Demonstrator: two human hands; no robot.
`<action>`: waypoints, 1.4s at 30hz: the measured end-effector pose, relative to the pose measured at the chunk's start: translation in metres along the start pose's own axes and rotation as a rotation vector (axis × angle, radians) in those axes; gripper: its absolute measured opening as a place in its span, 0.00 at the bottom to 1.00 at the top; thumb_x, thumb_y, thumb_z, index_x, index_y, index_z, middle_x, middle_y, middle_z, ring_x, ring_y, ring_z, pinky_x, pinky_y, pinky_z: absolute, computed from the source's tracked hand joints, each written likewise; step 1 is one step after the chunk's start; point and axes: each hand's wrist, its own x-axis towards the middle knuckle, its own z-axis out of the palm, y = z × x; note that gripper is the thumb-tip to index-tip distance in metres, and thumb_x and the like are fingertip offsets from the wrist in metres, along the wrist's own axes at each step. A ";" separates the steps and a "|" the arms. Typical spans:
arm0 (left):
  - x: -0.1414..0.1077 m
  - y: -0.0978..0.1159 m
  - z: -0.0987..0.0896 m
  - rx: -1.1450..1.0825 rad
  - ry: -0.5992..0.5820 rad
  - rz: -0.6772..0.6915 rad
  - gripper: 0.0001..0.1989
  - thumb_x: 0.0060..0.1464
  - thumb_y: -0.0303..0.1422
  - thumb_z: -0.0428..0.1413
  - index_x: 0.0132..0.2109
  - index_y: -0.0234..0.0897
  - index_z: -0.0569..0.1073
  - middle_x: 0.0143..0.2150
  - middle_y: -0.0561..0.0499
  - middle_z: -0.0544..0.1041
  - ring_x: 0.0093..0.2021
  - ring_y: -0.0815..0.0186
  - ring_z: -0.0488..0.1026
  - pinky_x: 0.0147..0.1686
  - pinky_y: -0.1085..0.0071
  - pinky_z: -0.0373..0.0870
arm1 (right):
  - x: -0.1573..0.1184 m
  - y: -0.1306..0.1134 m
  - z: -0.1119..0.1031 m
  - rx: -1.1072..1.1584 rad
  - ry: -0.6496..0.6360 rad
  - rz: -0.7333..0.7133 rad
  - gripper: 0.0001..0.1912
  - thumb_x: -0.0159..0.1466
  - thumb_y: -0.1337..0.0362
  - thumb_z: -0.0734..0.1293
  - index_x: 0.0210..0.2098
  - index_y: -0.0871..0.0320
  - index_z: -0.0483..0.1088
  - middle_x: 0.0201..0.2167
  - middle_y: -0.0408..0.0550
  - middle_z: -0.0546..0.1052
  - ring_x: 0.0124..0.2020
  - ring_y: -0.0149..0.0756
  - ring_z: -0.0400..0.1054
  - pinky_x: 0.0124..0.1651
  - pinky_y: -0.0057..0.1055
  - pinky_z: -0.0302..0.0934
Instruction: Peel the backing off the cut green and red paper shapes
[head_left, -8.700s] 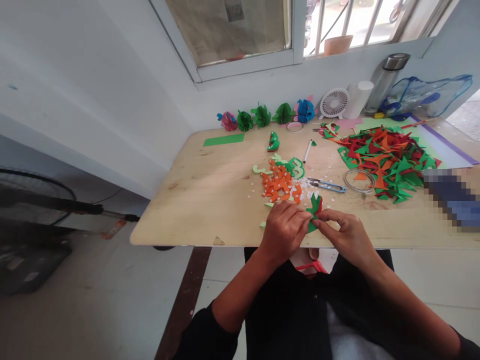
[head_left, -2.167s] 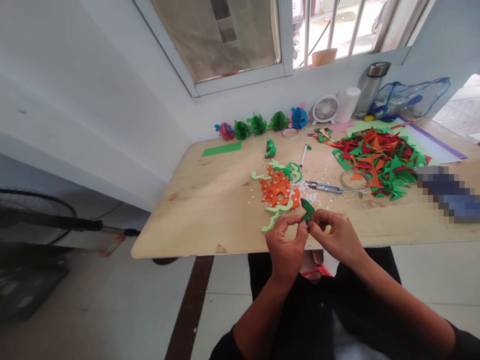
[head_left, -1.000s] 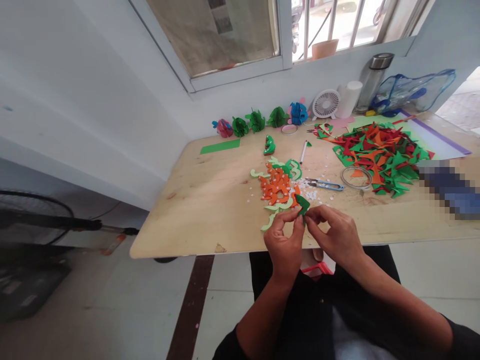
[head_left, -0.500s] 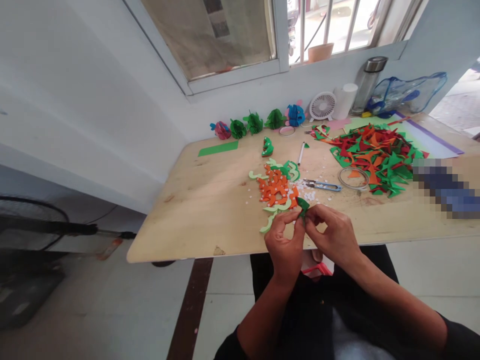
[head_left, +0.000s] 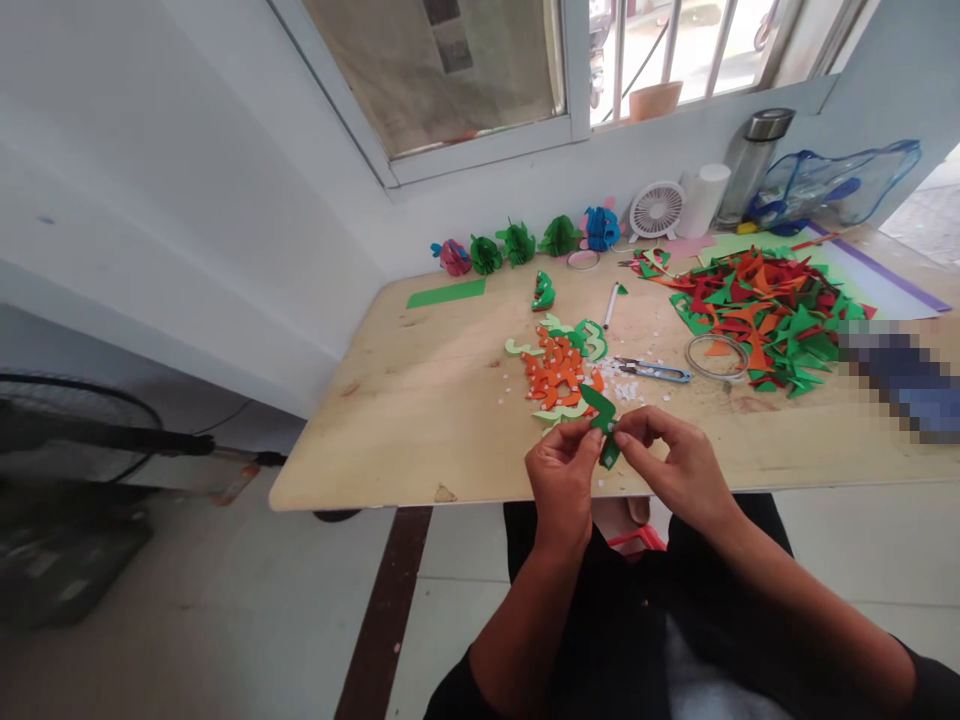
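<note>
A dark green curved paper piece (head_left: 598, 402) with small white squares on it is held over the table's front edge. My left hand (head_left: 562, 480) pinches its left side between thumb and fingers. From the right, my right hand (head_left: 675, 465) has thumb and fingertips closed at the piece's edge, by a white square. Just beyond lie orange paper pieces (head_left: 553, 370) dotted with white squares, with light green wavy strips (head_left: 523, 347) around them. Blue-handled snips (head_left: 652, 370) rest among white scraps (head_left: 628, 390).
The wooden table (head_left: 420, 420) also bears a heap of red, green and orange scraps (head_left: 772, 310), a tape ring (head_left: 717, 356), a white pen (head_left: 611, 305) and a green strip (head_left: 446, 293). Along the wall stand folded paper figures (head_left: 518, 242), a small fan (head_left: 656, 211) and a bottle (head_left: 754, 170).
The green piece now shows more of its curved shape and white squares between my fingers. My left hand has shifted slightly, and the whole view has moved a little.
</note>
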 end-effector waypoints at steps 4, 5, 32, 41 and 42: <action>0.001 -0.004 -0.001 0.087 -0.016 0.065 0.07 0.42 0.31 0.63 0.31 0.34 0.78 0.29 0.49 0.80 0.30 0.66 0.76 0.34 0.71 0.72 | 0.001 0.000 0.002 -0.095 0.025 -0.058 0.06 0.59 0.61 0.64 0.27 0.56 0.66 0.21 0.43 0.73 0.24 0.32 0.65 0.30 0.29 0.61; 0.001 -0.004 -0.002 0.091 -0.018 0.072 0.07 0.42 0.31 0.63 0.31 0.34 0.78 0.29 0.49 0.80 0.31 0.66 0.76 0.35 0.71 0.72 | 0.001 0.001 0.003 -0.105 0.031 -0.063 0.06 0.60 0.62 0.64 0.27 0.56 0.66 0.21 0.43 0.73 0.24 0.32 0.65 0.30 0.28 0.61; 0.009 0.011 -0.004 -0.141 -0.005 -0.173 0.07 0.35 0.28 0.65 0.27 0.33 0.76 0.22 0.53 0.77 0.23 0.72 0.71 0.30 0.74 0.67 | -0.021 0.037 -0.024 0.091 -0.234 0.188 0.06 0.58 0.63 0.64 0.25 0.55 0.66 0.21 0.41 0.70 0.23 0.33 0.68 0.24 0.27 0.61; 0.009 0.012 -0.005 -0.076 -0.082 -0.122 0.06 0.38 0.29 0.64 0.28 0.33 0.77 0.22 0.53 0.77 0.23 0.72 0.71 0.29 0.74 0.68 | -0.018 0.037 -0.020 0.031 -0.153 0.151 0.08 0.56 0.61 0.66 0.23 0.55 0.65 0.24 0.43 0.73 0.25 0.34 0.69 0.25 0.27 0.63; 0.009 0.012 -0.006 -0.065 -0.087 -0.113 0.06 0.38 0.29 0.64 0.28 0.33 0.77 0.22 0.53 0.76 0.23 0.72 0.71 0.29 0.75 0.68 | -0.018 0.039 -0.020 0.053 -0.154 0.143 0.06 0.55 0.62 0.66 0.24 0.55 0.66 0.25 0.43 0.73 0.26 0.34 0.69 0.27 0.27 0.64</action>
